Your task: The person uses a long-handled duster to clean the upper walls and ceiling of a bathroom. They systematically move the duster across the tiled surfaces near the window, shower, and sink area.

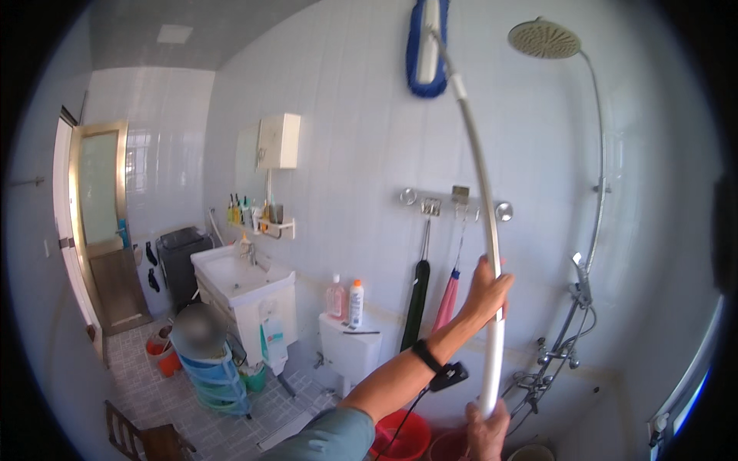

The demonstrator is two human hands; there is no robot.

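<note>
A flat mop with a blue fringed head (pixel 427 50) is raised high against the tiled wall. Its long pole (pixel 482 165), silver above and white below, runs down to my hands. Partway along the pole, my left hand (pixel 489 293) is closed around it, a black band on the wrist. Lower down, near the pole's bottom end, my right hand (pixel 487 432) grips it too. Behind the pole, a metal hook rail (pixel 453 201) holds a dark green folded umbrella (pixel 416 303) and a pink one (pixel 447 298). A black device on a cord (pixel 448 376) hangs by my left forearm.
To the right are a round shower head (pixel 544 38) and chrome taps (pixel 550 357). Two bottles stand on a white toilet tank (pixel 350 346). Further left come a washbasin (pixel 242 275), a blue basket rack (pixel 211 376) and a wooden chair (pixel 138 438). A red basin (pixel 403 434) sits below my arm.
</note>
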